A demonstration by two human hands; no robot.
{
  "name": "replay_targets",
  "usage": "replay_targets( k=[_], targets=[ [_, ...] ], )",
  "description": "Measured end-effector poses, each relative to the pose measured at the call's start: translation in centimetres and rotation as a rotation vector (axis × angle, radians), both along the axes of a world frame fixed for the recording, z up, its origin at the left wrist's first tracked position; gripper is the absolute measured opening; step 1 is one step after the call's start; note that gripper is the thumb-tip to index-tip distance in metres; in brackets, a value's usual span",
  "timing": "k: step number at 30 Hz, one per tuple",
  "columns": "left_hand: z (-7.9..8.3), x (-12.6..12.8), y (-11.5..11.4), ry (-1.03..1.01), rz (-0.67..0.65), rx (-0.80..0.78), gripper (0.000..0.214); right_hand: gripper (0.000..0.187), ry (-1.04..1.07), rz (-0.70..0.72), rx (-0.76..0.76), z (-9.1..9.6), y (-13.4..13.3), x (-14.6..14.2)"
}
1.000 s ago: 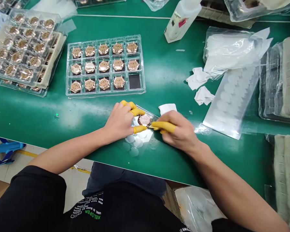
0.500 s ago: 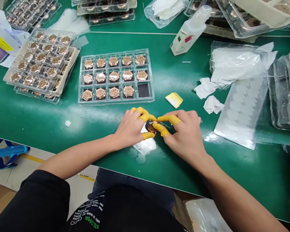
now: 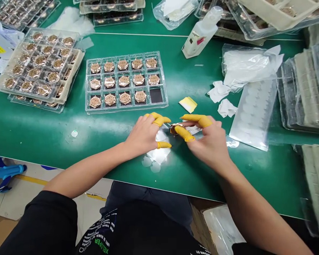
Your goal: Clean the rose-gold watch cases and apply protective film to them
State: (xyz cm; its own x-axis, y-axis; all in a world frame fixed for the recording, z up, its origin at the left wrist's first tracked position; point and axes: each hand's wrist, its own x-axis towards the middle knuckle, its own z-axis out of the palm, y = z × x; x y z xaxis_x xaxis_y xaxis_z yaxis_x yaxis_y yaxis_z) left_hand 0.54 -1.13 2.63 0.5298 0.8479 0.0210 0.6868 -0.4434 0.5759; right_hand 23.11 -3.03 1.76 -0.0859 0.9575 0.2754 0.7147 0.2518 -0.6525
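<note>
My right hand point(image 3: 202, 132), with yellow finger cots on thumb and forefinger, grips a rose-gold watch case point(image 3: 173, 129) over the green table. A white cloth or paper point(image 3: 193, 129) shows behind its thumb. Just left of the case, my left hand point(image 3: 151, 132) has thumb and fingers apart, also in yellow cots, and nothing between them. Below its fingers lie round clear films point(image 3: 156, 167) on a white sheet point(image 3: 159, 155). Beyond both hands a clear tray point(image 3: 126, 109) holds rows of similar watch cases, and its front right pocket point(image 3: 156, 95) shows only a dark pad.
Stacked trays of watch cases point(image 3: 39, 76) stand at the left. A white bottle point(image 3: 200, 33), a folded yellow paper point(image 3: 188, 104), crumpled white wipes point(image 3: 227, 107) and a sheet of round films point(image 3: 252, 113) lie to the right. Stacked clear trays point(image 3: 303, 88) line the right edge.
My left hand has let go of the watch case, its fingers now apart. My right hand has drawn the case slightly right and up, tilting it. The camera view has shifted a little.
</note>
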Motion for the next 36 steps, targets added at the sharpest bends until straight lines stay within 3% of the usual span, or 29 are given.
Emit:
replay_targets(
  k=[4, 6, 10, 14, 20, 25, 28, 31, 34, 36],
  targets=[
    [0.6, -0.9, 1.1, 0.103, 0.021, 0.062, 0.073, 0.016, 0.215, 0.026, -0.234, 0.0, 1.3, 1.4],
    [0.5, -1.0, 1.4, 0.133, 0.006, 0.054, 0.065, 0.018, 0.348, 0.069, -0.291, -0.5, 1.6, 1.7],
    [-0.3, -0.9, 1.6, 0.071, 0.039, 0.018, 0.040, 0.013, 0.342, 0.090, -0.096, -1.1, 1.5, 2.0],
    [-0.4, -0.9, 1.8, 0.006, 0.042, -0.001, 0.035, 0.022, 0.428, 0.136, -0.093, -0.8, 1.4, 2.1],
    [-0.6, -0.8, 1.3, -0.257, 0.063, 0.069, 0.088, 0.046, 0.767, 0.052, -0.031, -0.3, 1.7, -1.0],
    [-1.7, -0.4, 0.7, -0.439, 0.083, 0.042, 0.057, 0.065, 0.790, 0.014, -0.281, -0.1, 2.6, -2.9],
    [-1.2, -0.5, 1.1, -0.428, 0.090, -0.036, 0.065, 0.066, 0.786, 0.072, -0.430, 0.2, 3.7, -2.5],
    [0.3, -1.6, 2.4, -0.383, 0.246, -0.051, 0.075, 0.048, 0.751, 0.077, -0.348, 0.3, 6.5, -3.1],
    [1.3, -3.4, 4.3, -0.155, 0.538, 0.248, 0.035, 0.029, 0.626, 0.032, -0.210, 0.2, 10.8, -5.2],
    [0.8, -4.2, 5.5, 0.010, 0.607, 0.382, 0.029, 0.024, 0.471, 0.015, -0.201, 0.2, 13.2, -6.7]
  ],
)
